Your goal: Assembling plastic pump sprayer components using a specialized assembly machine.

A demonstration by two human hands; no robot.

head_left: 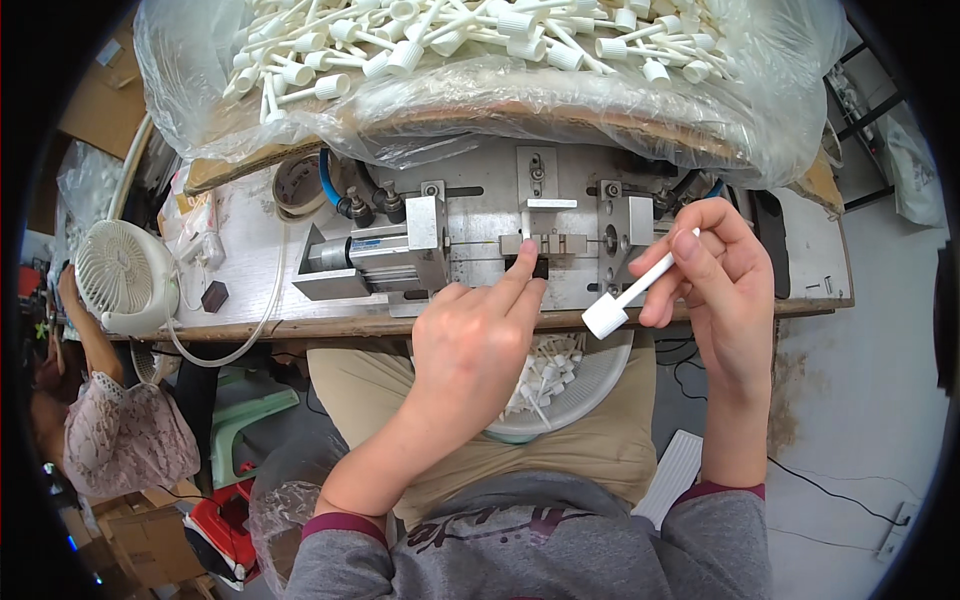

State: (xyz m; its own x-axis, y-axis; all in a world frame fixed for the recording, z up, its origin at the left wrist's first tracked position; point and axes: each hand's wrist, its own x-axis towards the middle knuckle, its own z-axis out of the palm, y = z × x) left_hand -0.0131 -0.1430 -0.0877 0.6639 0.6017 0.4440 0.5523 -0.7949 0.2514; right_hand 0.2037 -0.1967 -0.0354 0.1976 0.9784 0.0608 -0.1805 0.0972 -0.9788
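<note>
My right hand (728, 275) is raised at the right of the metal fixture. Its thumb and fingers pinch the stem of a white ribbed cap (605, 315), which tilts with the cap end down and to the left. My left hand (472, 335) reaches over the front of the fixture, its index finger stretched out and the other fingers partly curled. That fingertip rests at the small metal block (570, 244) in the middle, where a slim white part (526, 224) stands up just beyond it. Whatever lies under the fingertip is hidden.
Silver cylinders (385, 258) flank the block. Behind it, a plastic-lined box (480, 120) holds a heap of white stemmed caps (520, 30). A bowl (605, 375) of similar white parts sits on my lap. A white fan (125, 275) and another person (130, 430) are at left.
</note>
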